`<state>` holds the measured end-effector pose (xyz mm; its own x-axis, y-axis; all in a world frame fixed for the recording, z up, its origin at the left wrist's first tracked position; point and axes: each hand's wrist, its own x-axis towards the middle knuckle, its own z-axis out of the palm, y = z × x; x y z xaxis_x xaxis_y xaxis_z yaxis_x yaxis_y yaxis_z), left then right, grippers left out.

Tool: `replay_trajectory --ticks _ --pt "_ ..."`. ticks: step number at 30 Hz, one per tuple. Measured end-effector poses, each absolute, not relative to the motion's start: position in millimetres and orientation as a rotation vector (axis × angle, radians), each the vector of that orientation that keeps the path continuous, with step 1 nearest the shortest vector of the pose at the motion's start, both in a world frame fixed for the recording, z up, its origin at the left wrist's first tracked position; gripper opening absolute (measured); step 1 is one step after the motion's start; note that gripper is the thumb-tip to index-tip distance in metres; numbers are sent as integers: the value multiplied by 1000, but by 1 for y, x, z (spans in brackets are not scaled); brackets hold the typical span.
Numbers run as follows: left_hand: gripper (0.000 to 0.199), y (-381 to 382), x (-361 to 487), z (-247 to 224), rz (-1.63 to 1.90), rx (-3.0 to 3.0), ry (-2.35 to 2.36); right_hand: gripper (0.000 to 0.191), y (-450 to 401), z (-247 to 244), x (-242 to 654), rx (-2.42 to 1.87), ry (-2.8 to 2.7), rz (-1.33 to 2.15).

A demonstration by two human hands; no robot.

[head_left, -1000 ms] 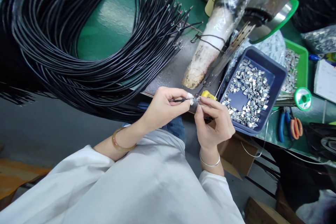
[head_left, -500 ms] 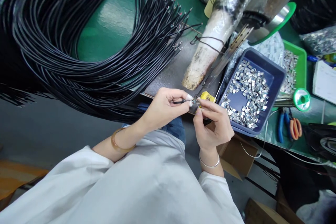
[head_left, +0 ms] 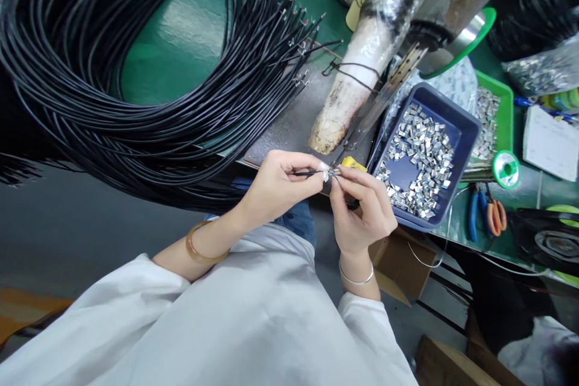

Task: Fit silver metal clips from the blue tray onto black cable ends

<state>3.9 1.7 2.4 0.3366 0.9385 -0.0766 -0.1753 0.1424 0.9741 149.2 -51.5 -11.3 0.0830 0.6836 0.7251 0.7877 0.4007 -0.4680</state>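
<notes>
Between the thumb and fingers of my left hand [head_left: 275,190], a black cable [head_left: 306,174] is pinched close to its end. White coverings wrap the left fingertips. My right hand [head_left: 365,205] is closed in a pinch at a small shiny metal piece [head_left: 333,172] at the cable's end. The fingertips of both hands almost meet there, so much of the piece is hidden. Just behind the right fingers shows part of a yellow object [head_left: 353,163]. A dark blue tray [head_left: 465,123] of small silver metal shells [head_left: 427,157] stands right of that hand.
A thick bundle of black cables [head_left: 172,111] with stripped ends covers the left of the green table [head_left: 190,27]. A wrapped duct [head_left: 341,93] reaches down behind my hands. Right lie a green tray [head_left: 505,108], a solder spool [head_left: 505,169], blue-handled pliers [head_left: 473,214] and orange-handled tool [head_left: 496,218].
My right fingertips have come closer to the left ones around the metal piece. The whole view has shifted slightly, so the table's things appear further left. Both hands keep their pinch.
</notes>
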Motion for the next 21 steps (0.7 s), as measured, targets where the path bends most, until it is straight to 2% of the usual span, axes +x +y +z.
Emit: replay_trajectory --ticks 6,17,21 --pt "8 2 4 1 1060 1199 856 24 -51 -9 146 -1316 -1632 -152" --pt "12 -3 0 1 881 1264 833 20 -56 -4 157 -1341 -1721 -32" --pt "9 -10 -3 2 947 1415 848 20 -54 1 158 -1305 -1661 28"
